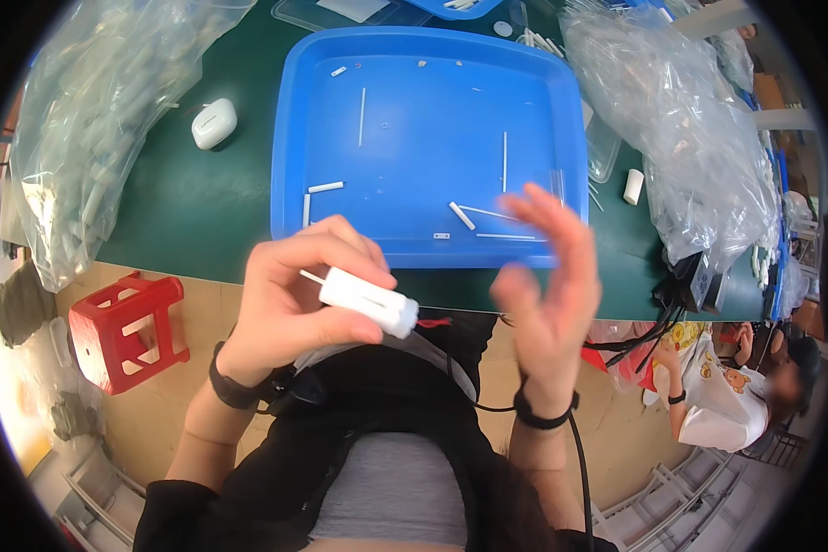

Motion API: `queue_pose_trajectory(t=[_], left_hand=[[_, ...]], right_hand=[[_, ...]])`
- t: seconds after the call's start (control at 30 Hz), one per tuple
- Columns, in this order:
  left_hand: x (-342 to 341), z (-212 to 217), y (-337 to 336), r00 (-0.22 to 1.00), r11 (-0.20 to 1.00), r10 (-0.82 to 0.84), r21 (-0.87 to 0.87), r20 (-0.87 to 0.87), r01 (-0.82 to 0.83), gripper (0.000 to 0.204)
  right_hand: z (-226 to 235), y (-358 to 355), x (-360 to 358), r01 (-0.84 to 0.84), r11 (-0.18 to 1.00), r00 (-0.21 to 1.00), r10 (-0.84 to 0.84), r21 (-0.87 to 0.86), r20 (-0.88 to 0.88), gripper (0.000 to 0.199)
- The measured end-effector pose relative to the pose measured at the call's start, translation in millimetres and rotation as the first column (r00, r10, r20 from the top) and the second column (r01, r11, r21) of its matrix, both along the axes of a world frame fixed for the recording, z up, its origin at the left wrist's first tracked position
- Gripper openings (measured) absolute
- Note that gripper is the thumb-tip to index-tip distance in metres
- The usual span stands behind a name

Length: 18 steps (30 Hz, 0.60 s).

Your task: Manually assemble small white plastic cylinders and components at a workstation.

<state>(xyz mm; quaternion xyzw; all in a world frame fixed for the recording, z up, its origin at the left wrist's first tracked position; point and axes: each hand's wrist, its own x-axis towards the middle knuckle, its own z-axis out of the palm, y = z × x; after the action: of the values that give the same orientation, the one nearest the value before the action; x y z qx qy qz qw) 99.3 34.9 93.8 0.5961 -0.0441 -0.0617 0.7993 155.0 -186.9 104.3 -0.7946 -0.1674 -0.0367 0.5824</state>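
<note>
A white plastic cylinder (363,300) with a ridged cap at its right end is pinched between the thumb and fingers of my left hand (290,290). A thin white rod sticks out of its left end, and a slot runs along its side. My right hand (557,299) is raised to the right of the cylinder, apart from it, with its fingers spread and slightly blurred. Both hands are at the near edge of a blue tray (414,250). Thin white rods (504,161), short white tubes (462,216) and small white flat pieces (442,235) lie scattered in the tray.
On the green table (161,212) are a white rounded case (214,124), a small white cylinder (633,187) and large clear plastic bags (672,120) at both sides. A red stool (129,331) stands at left. Another person (722,391) is at the right.
</note>
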Motion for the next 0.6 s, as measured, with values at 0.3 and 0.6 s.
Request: queue_pose_trajectory(t=[0.3,0.6], left_hand=[[3.8,11.2,-11.9,0.993,0.995,-0.044,-0.088,-0.106,0.035,0.031],[7.8,20.1,-18.4,1.000,0.940,-0.020,0.340,-0.021,0.025,0.049]], right_hand=[[-20.3,-19.2,19.8,0.356,0.544,0.920,-0.062,-0.759,0.387,0.016],[8.2,0.2,-1.1,0.043,0.999,0.995,-0.042,0.013,-0.096,0.024]])
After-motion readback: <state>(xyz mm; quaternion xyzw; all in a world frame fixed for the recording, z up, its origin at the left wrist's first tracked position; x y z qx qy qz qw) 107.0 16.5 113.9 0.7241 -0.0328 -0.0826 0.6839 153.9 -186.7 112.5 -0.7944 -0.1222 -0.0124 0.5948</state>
